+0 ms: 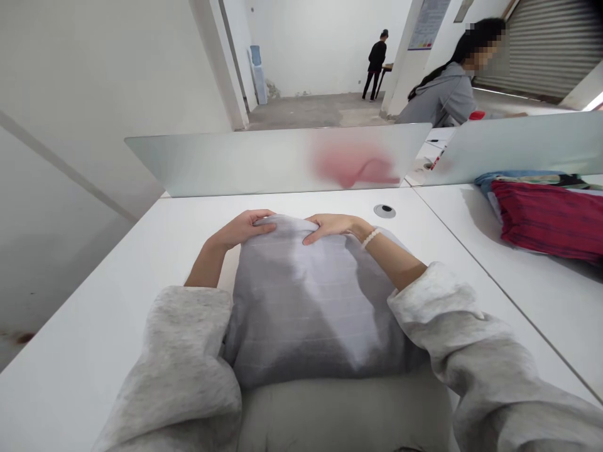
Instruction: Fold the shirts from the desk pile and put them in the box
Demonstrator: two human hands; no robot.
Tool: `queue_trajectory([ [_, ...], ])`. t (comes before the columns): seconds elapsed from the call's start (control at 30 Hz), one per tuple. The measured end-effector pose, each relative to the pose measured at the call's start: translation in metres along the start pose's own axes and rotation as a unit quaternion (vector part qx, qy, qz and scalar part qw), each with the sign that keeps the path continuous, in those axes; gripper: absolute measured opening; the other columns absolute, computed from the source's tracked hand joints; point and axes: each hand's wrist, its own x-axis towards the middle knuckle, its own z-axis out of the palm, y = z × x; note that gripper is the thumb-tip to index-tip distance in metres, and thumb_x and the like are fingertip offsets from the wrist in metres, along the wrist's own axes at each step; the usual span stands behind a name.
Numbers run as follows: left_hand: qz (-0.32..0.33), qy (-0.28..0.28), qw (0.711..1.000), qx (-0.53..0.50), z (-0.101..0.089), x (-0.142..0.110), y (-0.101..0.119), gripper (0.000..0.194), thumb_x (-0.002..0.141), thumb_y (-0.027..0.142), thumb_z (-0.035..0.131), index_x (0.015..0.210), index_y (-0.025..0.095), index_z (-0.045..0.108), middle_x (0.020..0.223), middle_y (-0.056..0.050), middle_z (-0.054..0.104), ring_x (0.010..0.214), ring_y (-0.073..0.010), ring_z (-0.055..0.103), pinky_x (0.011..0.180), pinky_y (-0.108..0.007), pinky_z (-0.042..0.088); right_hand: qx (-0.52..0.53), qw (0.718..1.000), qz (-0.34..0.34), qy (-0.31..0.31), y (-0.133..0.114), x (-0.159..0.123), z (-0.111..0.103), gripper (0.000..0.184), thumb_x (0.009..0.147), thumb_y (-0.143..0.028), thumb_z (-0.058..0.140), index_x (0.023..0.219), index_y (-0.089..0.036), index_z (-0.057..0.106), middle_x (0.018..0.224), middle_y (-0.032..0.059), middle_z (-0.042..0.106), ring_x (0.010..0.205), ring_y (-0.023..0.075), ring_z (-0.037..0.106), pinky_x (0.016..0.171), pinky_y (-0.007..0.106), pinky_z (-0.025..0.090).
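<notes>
A grey cloth with faint pale stripes (pixel 306 307) lies spread over the white table (pixel 117 295) in front of me, its near edge close to my body. It looks like a folded garment, but its kind is not clear. At its far edge my left hand (pixel 245 227) pinches the left part between thumb and fingers. My right hand (pixel 334 226), with a pale beaded bracelet on the wrist, grips the same edge a little further right. The fingers of both hands are partly hidden behind the cloth.
A frosted divider (pixel 235 163) runs along the table's back, with a blurred red shape behind it. Folded clothes, a red plaid one (pixel 551 220) on top, lie at the right. A cable grommet (pixel 385 211) is set in the tabletop. Two people are beyond the divider.
</notes>
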Motion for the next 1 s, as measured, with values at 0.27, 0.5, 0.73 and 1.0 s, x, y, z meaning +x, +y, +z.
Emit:
queue_trajectory([
  [0.27,-0.083,0.184,0.902,0.382,0.022,0.013,-0.039,0.042,0.091,0.036,0.043,0.125,0.015,0.055,0.132,-0.014,0.055,0.121,-0.0305,0.049,0.101,-0.045,0.037,-0.426,0.864,0.169,0.21,0.024,-0.021,-0.024,0.035,0.086,-0.031,0.054,0.117,-0.017,0.054,0.112,0.0126,0.062,0.099,0.0256,0.058,0.082,0.034,0.041],
  [0.5,0.055,0.035,0.912,0.405,0.109,-0.044,-0.015,0.053,0.096,0.049,0.024,0.141,0.026,0.039,0.15,-0.005,0.034,0.141,-0.0257,0.025,0.115,-0.05,0.015,-0.417,0.809,0.333,0.246,0.058,-0.134,-0.037,0.044,0.09,-0.046,0.045,0.118,-0.014,0.057,0.111,0.018,0.063,0.1,0.0311,0.06,0.079,0.038,0.042],
  [0.73,0.086,0.029,0.911,0.403,0.156,-0.068,-0.042,0.059,0.094,0.052,0.03,0.145,0.023,0.032,0.153,-0.009,0.028,0.143,-0.0295,0.015,0.115,-0.054,0.016,-0.274,0.836,0.344,0.327,0.108,-0.18,0.018,0.047,0.089,-0.057,0.039,0.102,-0.017,0.059,0.086,0.0122,0.068,0.078,0.026,0.064,0.068,0.033,0.043],
  [1.0,-0.048,0.275,0.9,0.335,0.094,-0.054,-0.049,0.049,0.093,0.042,0.027,0.125,0.015,0.053,0.139,-0.013,0.049,0.13,-0.0241,0.043,0.109,-0.04,0.031,-0.14,0.815,0.285,0.484,0.128,-0.166,0.021,0.052,0.085,-0.056,0.046,0.114,-0.014,0.055,0.098,0.0115,0.066,0.088,0.0228,0.061,0.075,0.029,0.044],
])
